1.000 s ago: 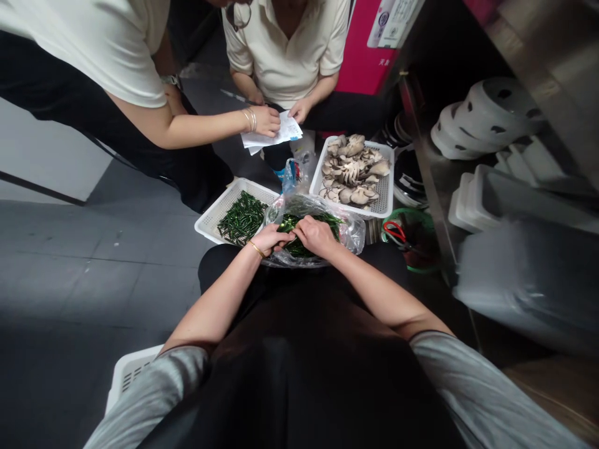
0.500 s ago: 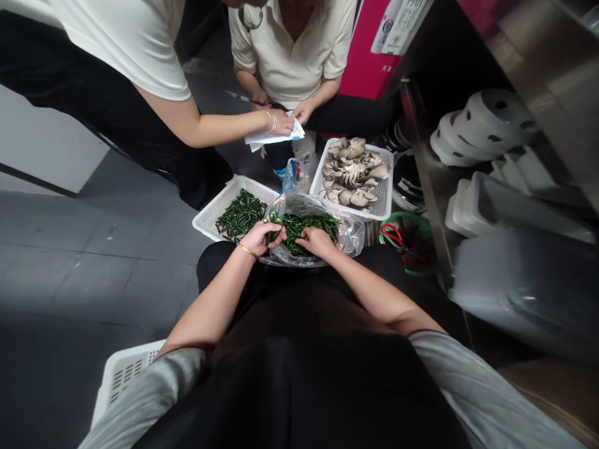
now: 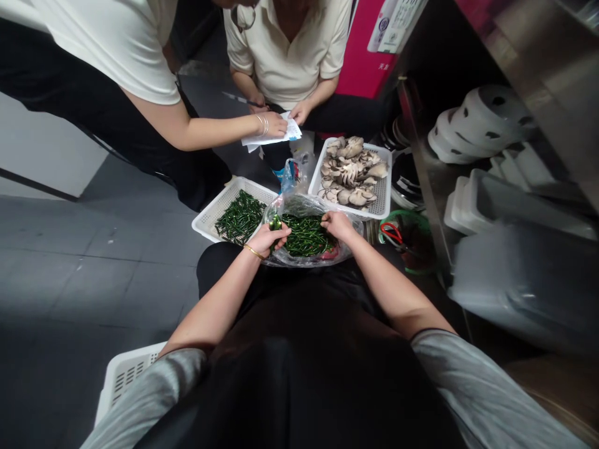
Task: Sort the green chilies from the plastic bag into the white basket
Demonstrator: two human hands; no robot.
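My left hand (image 3: 267,239) is closed around a small bunch of thin green chili peppers (image 3: 276,222), their light stem ends pointing up. It is over the left side of an open clear plastic bag (image 3: 299,202), which rests at my lap. A heap of loose green chili peppers (image 3: 306,236) lies in the bag. My right hand (image 3: 339,226) is at the heap's right edge, fingertips pinched together; whatever is between them is too small to make out. Just left of the bag, a white perforated basket (image 3: 206,221) holds more dark green chili peppers (image 3: 240,216).
Behind the bag stands a white basket (image 3: 386,198) of oyster mushrooms (image 3: 350,171). Red-handled scissors (image 3: 390,233) lie in a green-rimmed container (image 3: 412,268). Two co-workers hold paper (image 3: 291,130) ahead; one also has a knife (image 3: 241,99). A metal shelf with plastic tubs (image 3: 491,206) borders the right.
My right hand has moved right and slightly up, from the middle of the heap to its right edge, uncovering more peppers. My left hand keeps its bunch, shifted slightly right.
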